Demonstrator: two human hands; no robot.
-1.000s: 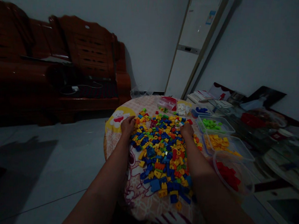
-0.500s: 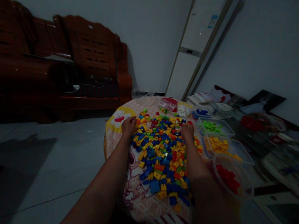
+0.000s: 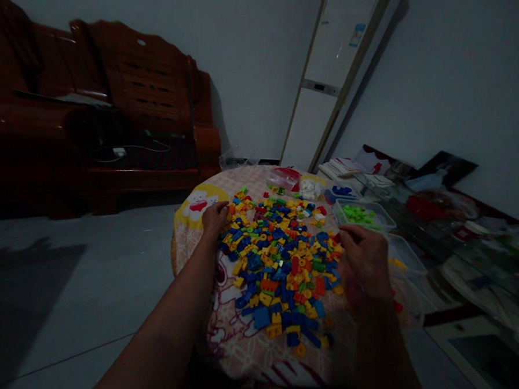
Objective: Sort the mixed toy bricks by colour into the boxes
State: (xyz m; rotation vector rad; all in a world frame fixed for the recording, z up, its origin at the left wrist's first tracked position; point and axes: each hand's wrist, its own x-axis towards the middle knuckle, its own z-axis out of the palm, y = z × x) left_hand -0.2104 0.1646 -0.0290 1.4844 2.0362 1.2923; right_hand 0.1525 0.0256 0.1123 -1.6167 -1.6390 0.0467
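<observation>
A pile of small plastic bricks [image 3: 277, 259] in blue, yellow, red, orange and green covers a round table with a patterned cloth [image 3: 243, 344]. My left hand [image 3: 215, 217] rests at the pile's far left edge with its fingers curled against the bricks. My right hand [image 3: 364, 259] hovers raised over the pile's right side, blurred by motion, fingers partly curled. Whether it holds a brick is unclear.
Clear tubs line the table's right: one with green bricks [image 3: 359, 214], one with yellow [image 3: 401, 261], one with blue [image 3: 340, 192], a red-lidded box [image 3: 284, 176]. A dark wooden sofa [image 3: 93, 122] stands left, a tall white unit [image 3: 321, 81] behind, clutter on the floor right.
My right hand has lifted off the far right edge of the pile and drawn back toward me and to the right. The left hand stays put. The view shifted slightly.
</observation>
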